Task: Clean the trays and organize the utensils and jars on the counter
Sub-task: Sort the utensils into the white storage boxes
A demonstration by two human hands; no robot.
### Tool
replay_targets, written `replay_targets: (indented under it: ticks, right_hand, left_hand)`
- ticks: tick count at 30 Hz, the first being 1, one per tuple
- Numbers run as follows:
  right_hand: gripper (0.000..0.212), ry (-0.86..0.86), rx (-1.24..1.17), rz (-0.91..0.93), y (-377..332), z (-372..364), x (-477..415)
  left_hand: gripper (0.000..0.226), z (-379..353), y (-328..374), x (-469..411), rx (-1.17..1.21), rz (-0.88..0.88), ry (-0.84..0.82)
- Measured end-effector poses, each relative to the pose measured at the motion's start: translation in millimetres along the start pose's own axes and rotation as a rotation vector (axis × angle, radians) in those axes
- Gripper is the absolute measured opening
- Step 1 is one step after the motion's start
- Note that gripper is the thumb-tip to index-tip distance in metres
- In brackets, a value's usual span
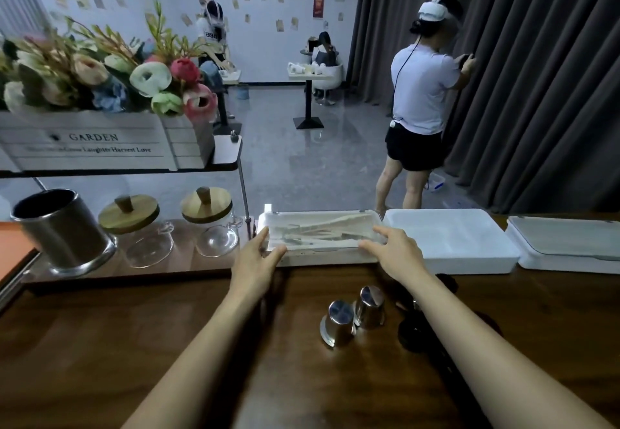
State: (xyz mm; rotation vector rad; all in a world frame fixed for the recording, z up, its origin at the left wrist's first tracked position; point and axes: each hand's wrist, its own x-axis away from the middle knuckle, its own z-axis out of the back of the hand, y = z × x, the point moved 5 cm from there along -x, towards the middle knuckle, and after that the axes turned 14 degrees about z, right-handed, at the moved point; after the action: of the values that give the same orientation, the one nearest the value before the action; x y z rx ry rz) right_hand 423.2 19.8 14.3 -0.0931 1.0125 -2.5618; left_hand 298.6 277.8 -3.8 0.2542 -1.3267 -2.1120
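Note:
A white tray with a clear lid (318, 217) sits at the counter's far edge and holds several pale wooden utensils (322, 232). My left hand (260, 254) touches its left front corner, thumb under the lid's edge. My right hand (394, 249) lies on the right front edge with fingers spread. Neither hand plainly grips it. Two more white trays (453, 244) (567, 247) stand to the right. Left of the tray are two glass jars with wooden lids (141, 227) (214, 220) and a steel canister (63, 230).
Two small upturned steel cups (337, 323) (369, 306) stand on the dark wooden counter (100, 344) near my right forearm, with a black object (414, 333) behind it. A shelf above the jars carries a flower box (94, 140). A person (422, 99) stands beyond the counter by the curtain.

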Motion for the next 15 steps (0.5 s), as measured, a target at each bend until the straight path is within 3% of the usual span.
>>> replay_targets:
  ticks: [10, 13, 15]
  right_hand:
    - [0.063, 0.001, 0.065, 0.011, 3, -6, 5]
    - [0.063, -0.007, 0.045, 0.008, -1, -5, 12]
    - [0.064, -0.030, 0.034, 0.011, -4, -3, 16]
  left_hand:
    - [0.027, -12, -2, -8, -0.393, -0.081, 0.088]
    - [0.028, -11, 1, -10, -0.538, -0.097, 0.096]
    - [0.044, -7, 4, -7, -0.599, -0.118, 0.130]
